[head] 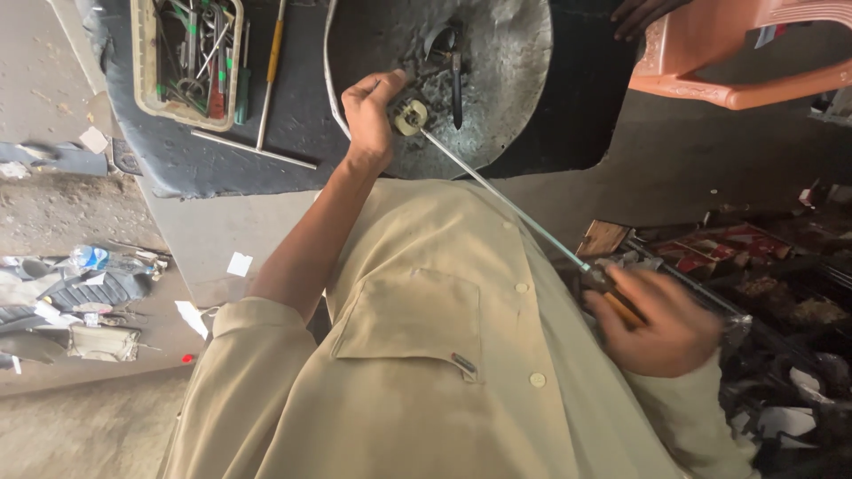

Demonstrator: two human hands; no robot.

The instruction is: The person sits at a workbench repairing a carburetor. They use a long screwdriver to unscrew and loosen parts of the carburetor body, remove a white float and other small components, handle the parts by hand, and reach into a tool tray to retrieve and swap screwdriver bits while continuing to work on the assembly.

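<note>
The left hand [371,111] is closed around a small pale metal fitting with a round socket [409,116], its fingers [383,87] curled tight over the part and holding it above the near rim of a round, dented grey metal pan [515,62]. A long thin steel screwdriver shaft [501,195] runs from that fitting slantwise across the beige button-up shirt [426,355] to the right hand [664,324], whose fingers are wrapped shut around the orange-brown handle [626,310]; this hand is blurred. The pan sits on a dark, worn counter [177,151], beside a loose yellow-handled long tool [271,71]. At the counter's far left corner stands a cream plastic tray [140,62] full of wrenches and green-handled tools. An orange plastic chair [737,53] stands past the counter's right edge.
</note>
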